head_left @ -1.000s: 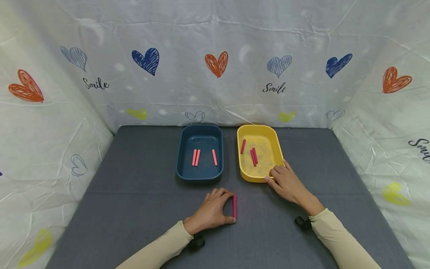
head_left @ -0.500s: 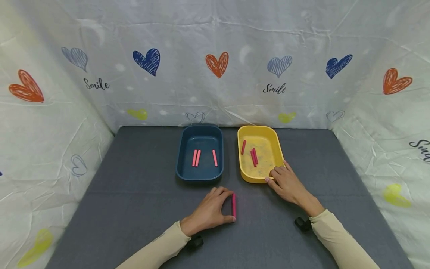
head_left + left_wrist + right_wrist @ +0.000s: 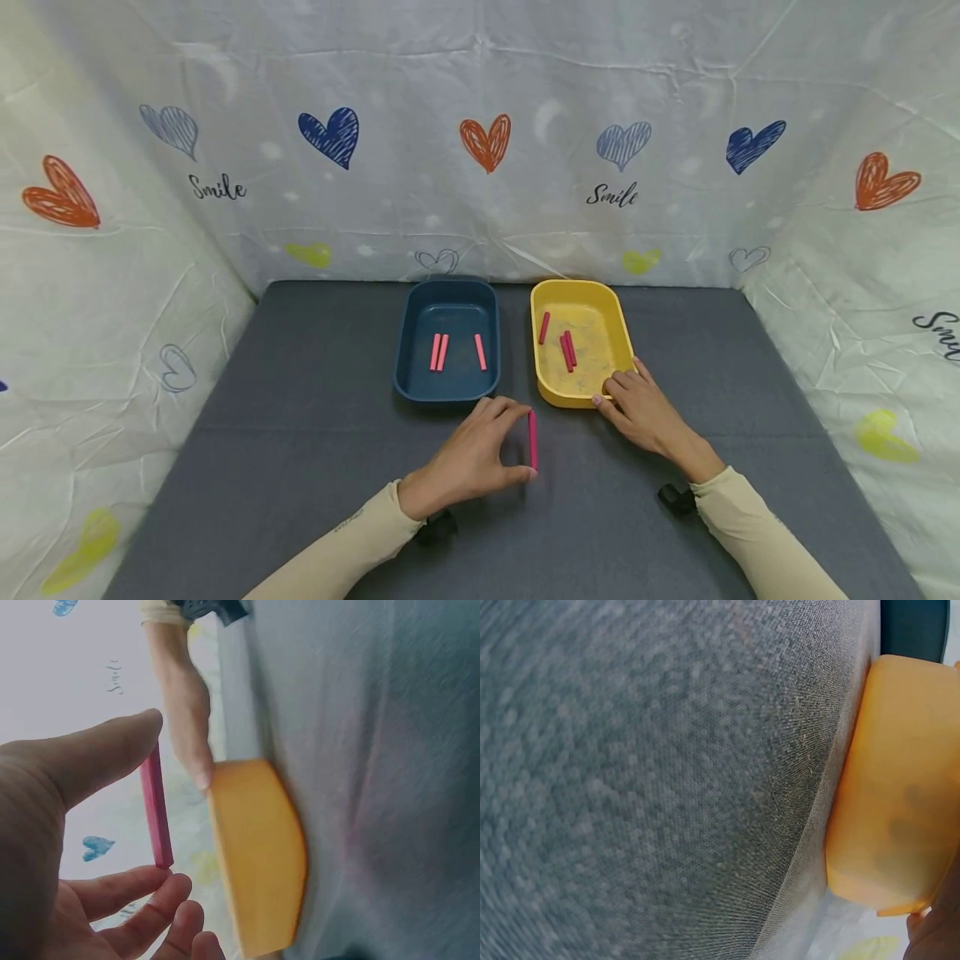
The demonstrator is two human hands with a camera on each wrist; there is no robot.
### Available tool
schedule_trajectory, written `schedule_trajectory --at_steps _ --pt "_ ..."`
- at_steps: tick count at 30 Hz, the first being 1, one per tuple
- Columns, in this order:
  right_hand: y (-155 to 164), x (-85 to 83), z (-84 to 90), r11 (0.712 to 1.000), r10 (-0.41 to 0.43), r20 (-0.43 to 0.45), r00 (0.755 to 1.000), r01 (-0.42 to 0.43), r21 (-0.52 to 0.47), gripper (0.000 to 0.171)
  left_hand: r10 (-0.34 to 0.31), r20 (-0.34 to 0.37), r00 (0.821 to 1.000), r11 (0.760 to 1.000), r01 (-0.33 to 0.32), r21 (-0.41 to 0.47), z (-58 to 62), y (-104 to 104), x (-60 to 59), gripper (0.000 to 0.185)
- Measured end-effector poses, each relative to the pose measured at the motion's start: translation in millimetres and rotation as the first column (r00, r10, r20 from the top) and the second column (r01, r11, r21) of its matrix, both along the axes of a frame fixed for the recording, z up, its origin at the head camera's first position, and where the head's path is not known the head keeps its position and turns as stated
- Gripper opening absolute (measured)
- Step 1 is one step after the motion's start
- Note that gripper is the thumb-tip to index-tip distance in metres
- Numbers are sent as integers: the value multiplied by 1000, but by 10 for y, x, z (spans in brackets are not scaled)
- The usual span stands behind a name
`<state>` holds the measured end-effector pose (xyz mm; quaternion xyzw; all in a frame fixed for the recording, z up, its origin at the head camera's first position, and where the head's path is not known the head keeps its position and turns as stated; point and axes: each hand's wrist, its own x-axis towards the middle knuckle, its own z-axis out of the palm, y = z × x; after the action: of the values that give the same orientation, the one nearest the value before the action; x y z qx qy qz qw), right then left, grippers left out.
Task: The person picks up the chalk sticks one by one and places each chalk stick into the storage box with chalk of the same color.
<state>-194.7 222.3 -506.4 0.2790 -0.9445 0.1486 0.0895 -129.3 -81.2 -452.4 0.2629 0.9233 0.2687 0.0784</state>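
Observation:
My left hand [image 3: 474, 454] holds a slim dark pink stick [image 3: 533, 440] by its two ends, thumb at the near end and fingertips at the far end. It is raised over the cloth, just short of the two trays. In the left wrist view, the stick [image 3: 156, 808] has flat sides and spans the gap between thumb and fingers. My right hand [image 3: 647, 414] grips the near right corner of a yellow tray [image 3: 557, 397], fingers curled over the rim. Several dark pink sticks [image 3: 569, 350] lie in that tray, whose floor has greyish smudges.
Left of the yellow tray stands a dark blue tray [image 3: 402, 382] with light pink sticks [image 3: 439, 352] in it. A grey cloth [image 3: 300, 467] covers the table. White curtains [image 3: 540, 75] printed with hearts hang behind and at both sides.
My left hand has lifted the dark pink stick and moved it slightly forward and to the right. The right hand and both trays stay where they were.

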Motion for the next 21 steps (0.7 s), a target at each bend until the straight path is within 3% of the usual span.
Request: schedule_trajectory --at_steps 8,21 --pt "2 14 -14 1000 17 -23 1000 -18 -12 21 27 -91 995 1000 -27 -5 179 -13 -57 79" --pt "20 -14 -38 1000 18 -24 1000 -18 -10 21 80 -140 987 996 -74 50 370 35 -284 82"
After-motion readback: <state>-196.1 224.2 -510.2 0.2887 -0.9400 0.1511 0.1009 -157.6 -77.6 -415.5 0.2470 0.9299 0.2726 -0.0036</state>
